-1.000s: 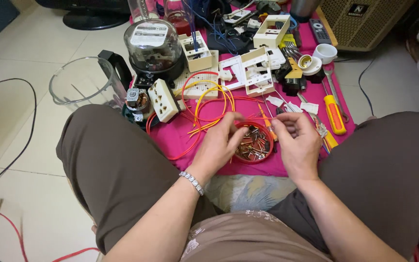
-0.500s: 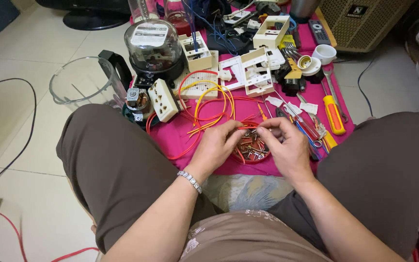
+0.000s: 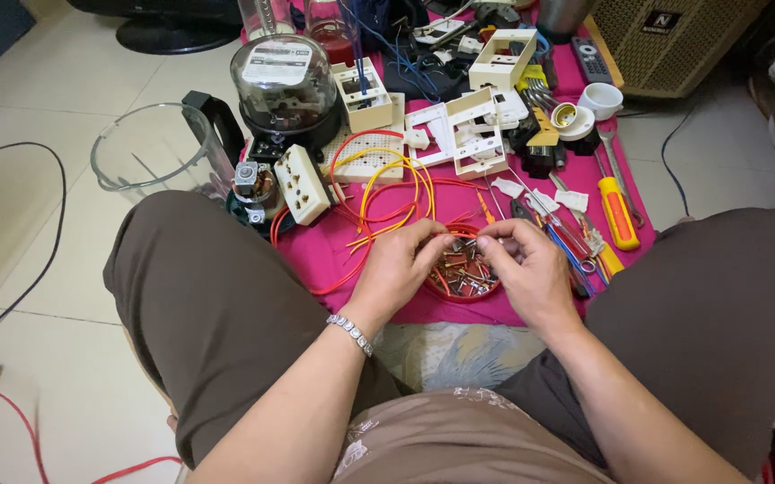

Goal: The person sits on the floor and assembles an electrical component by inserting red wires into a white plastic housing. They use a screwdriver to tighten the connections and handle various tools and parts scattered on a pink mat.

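Note:
I sit on the floor with a pink cloth [image 3: 333, 255] spread between my knees. On it lies a small red round dish [image 3: 462, 273] full of screws and small metal parts. My left hand [image 3: 402, 264] rests at the dish's left rim, fingertips pinched together over the screws. My right hand [image 3: 528, 264] is at the right rim, fingers also pinched above the dish. The two sets of fingertips almost meet; something small and metallic shows between them, but I cannot tell which hand holds it. Red and yellow wires [image 3: 387, 193] loop just beyond my left hand.
A white multi-socket [image 3: 303, 184], a glass-domed electricity meter [image 3: 284, 85], white switch frames [image 3: 459, 134], a perforated board [image 3: 371, 157], and a yellow-handled screwdriver [image 3: 618, 211] lie on the cloth. A clear jug [image 3: 150, 152] stands on the tiles at left. A speaker box [image 3: 674, 36] is behind.
Both hands have drawn together over the red dish; the right hand slid left from beside it, and the fingertips now nearly touch above the screws.

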